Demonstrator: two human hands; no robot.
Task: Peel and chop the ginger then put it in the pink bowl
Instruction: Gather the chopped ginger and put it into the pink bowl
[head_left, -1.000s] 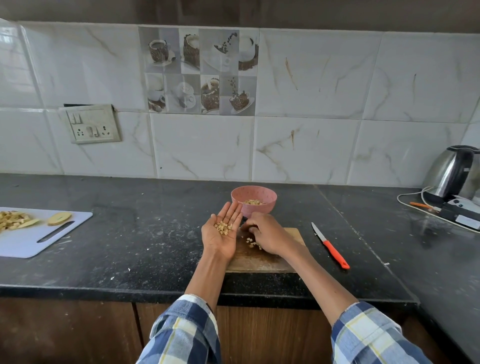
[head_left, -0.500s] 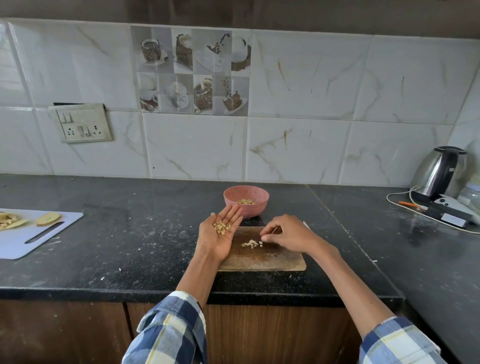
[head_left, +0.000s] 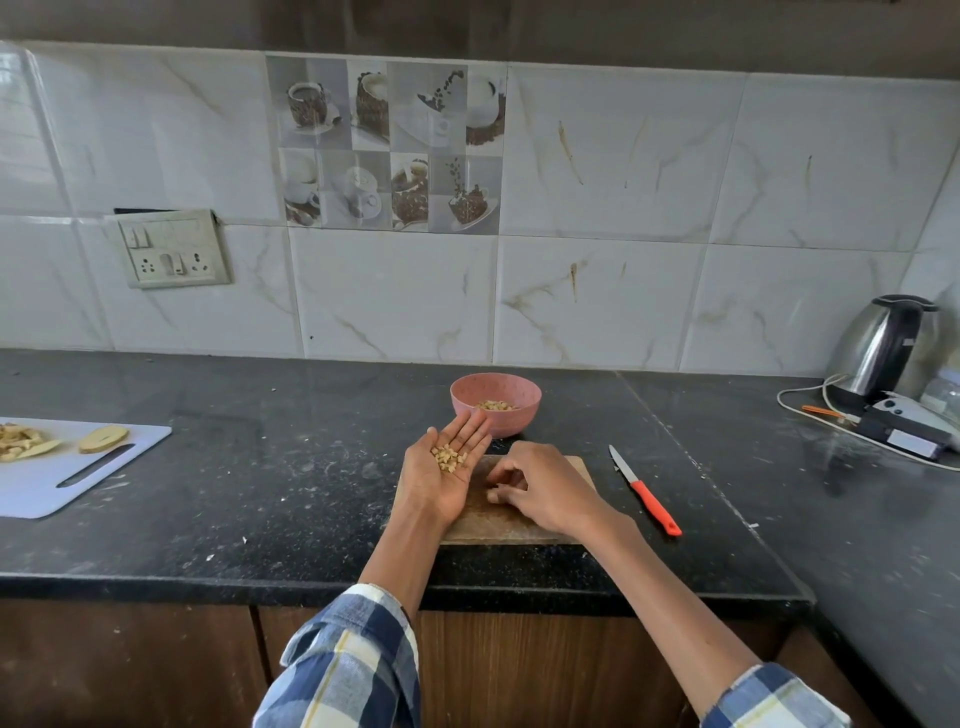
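- Left hand (head_left: 451, 470) flat, palm up, carrying chopped ginger (head_left: 449, 458) near the pink bowl (head_left: 496, 410).
- Right hand (head_left: 545, 493) fingers curled over the board (head_left: 524, 527); pinch unclear.
- Risk: palm tilts, pieces spill onto the counter (head_left: 291, 483).

Soft even daylight, brighter at the left edge, faint sheen on the glossy white marble wall tiles (head_left: 597, 301), wide-angle bending at borders, mostly sharp.

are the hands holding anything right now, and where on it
The left hand lies palm up with chopped ginger resting loose on its palm. The right hand curls over the wooden board; what it pinches cannot be told.
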